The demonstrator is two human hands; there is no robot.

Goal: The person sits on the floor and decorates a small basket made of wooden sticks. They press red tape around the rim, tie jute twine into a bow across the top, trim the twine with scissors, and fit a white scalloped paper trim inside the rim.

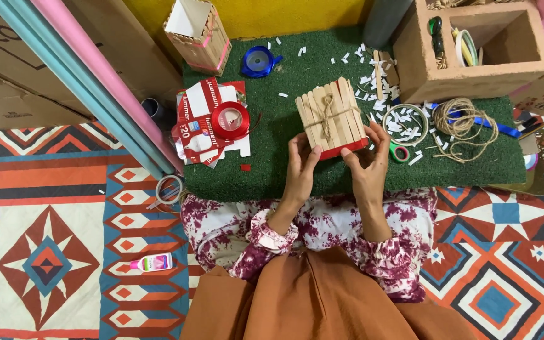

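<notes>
A person seated on a patterned rug (64,252) holds a small box of wooden craft sticks (330,118) over a green turf surface (284,170), both hands closed on its lower edge. The left hand (300,165) pinches the near left corner between thumb and fingers; the right hand (368,160) grips the near right corner the same way, fingers curled around the red base.

Clutter rings the work. To the left lies a red ribbon spool (230,119) on torn red-and-white packaging (199,129), with a blue ribbon spool (258,62) farther back and a second stick-built box (198,34) standing open near the far left corner. White paper scraps (373,82) are strewn to the right of the held box, beside a loose coil of jute twine (459,123) and a roll of tape (405,123). A brown cubby organiser (473,47) stands at the far right. Long pink and blue paper rolls (89,82) slant across the left side, and a small glue bottle (151,262) lies on the rug well apart from the hands.

The held box is pale, its upright sticks set side by side, tilted slightly, with twine tied around the middle and knotted in a bow at the front. Nothing stands between the hands and the box.
</notes>
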